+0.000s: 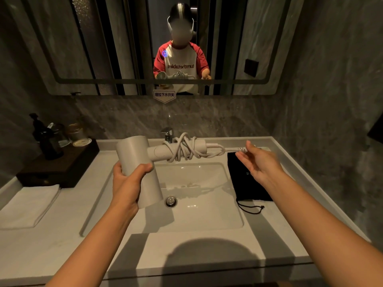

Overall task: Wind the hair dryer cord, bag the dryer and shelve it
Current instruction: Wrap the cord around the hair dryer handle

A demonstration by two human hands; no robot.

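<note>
Above the sink (207, 204), the left hand (126, 183) grips the barrel of the hair dryer (138, 168), its handle pointing right with the cord (182, 150) looped around it. The right hand (261, 164), fingers loosely spread, pinches the cord's end near the plug, which is hard to make out. A black drawstring bag (246, 179) lies flat on the bench (62, 235), contents hidden.

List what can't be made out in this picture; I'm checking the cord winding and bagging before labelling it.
- Plug: head view, largely behind the right hand fingers; prongs unseen.
- Black bag: its far end lies behind that hand; the print is too small to read.
- Hair dryer nozzle end: hidden by the barrel and the left hand.
- Shelf: none identifiable in the frame.
- Bottles on the tray: too dark to identify.
</note>
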